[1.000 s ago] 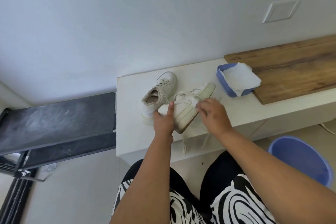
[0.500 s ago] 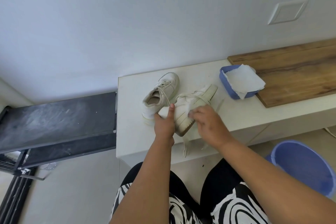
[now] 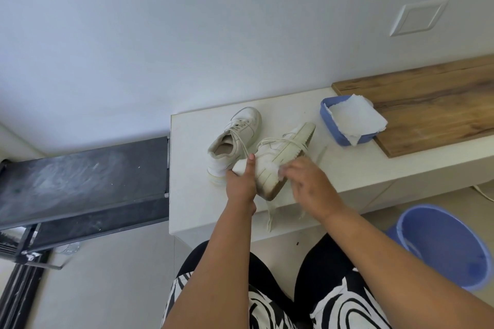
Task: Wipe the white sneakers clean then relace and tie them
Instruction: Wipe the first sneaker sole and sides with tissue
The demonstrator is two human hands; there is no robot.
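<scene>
Both arms reach forward from the lap to the near edge of the white counter [image 3: 192, 211]. The left hand [image 3: 240, 187] grips the heel end of a white sneaker [image 3: 278, 160], thumb stretched up along its side, fingers wrapped behind it out of sight. That sneaker is tipped on its side, its sole turned to the right and its toe pointing toward the counter's back edge; its loose laces [image 3: 270, 215] hang over the near edge. The right hand [image 3: 307, 187] is bent at the wrist with fingers curled, pinching a small white wipe [image 3: 280, 170] against the sneaker's sole edge near the heel. The second sneaker [image 3: 235, 139] stands upright just beside the first, toward the counter's left edge. A blue tray [image 3: 331, 125] with white paper in it [image 3: 355, 120] sits toward the back edge, overlapping a wooden board [image 3: 433, 112]. A blue bucket [image 3: 441, 243] stands on the floor at the right.
</scene>
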